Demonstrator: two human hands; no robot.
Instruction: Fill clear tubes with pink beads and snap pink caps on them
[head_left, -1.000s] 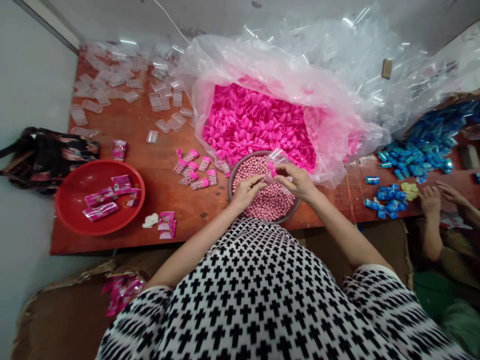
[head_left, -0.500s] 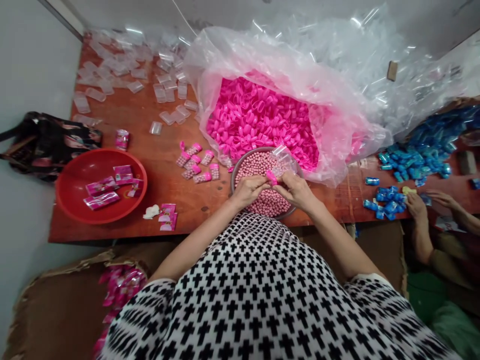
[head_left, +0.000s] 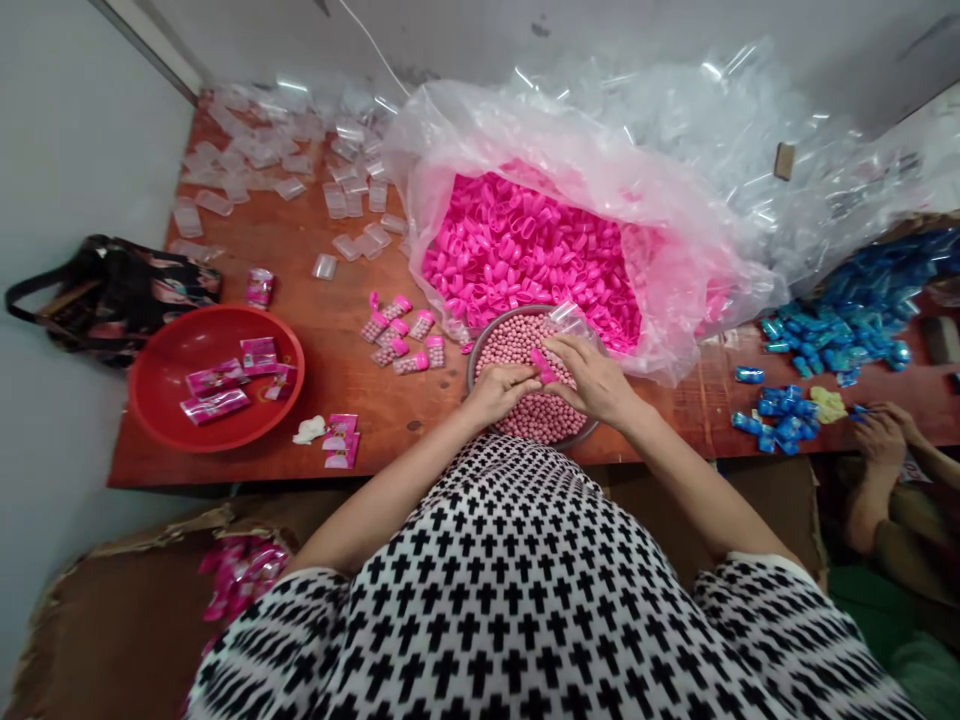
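Note:
Over a bowl (head_left: 480,338) of small pink beads (head_left: 510,340), both hands meet at a bright pink plastic cap (head_left: 541,366). My left hand (head_left: 501,390) pinches the cap from the left between thumb and fingertips. From the other side, the thumb and fingers of my right hand (head_left: 592,378) close around it, partly hiding it. Clear plastic containers (head_left: 568,318) lie at the bowl's far edge, just beyond my right fingers. Left of the bowl sit several filled, pink-capped bead containers (head_left: 411,363). Behind it, a clear bag (head_left: 525,130) spills many pink caps (head_left: 517,250).
A red basin (head_left: 154,400) holds pink packets (head_left: 214,405); more packets (head_left: 341,440) lie nearby. Clear empty containers (head_left: 345,200) are scattered at back left, beside a black handbag (head_left: 112,300). At right, a co-worker's hands (head_left: 881,435) work near blue pieces (head_left: 784,415).
My right fingers have lifted and spread a little over the pink cap, which is now tilted. The view has shifted slightly. The co-worker's hands have drawn together, away from the yellow piece.

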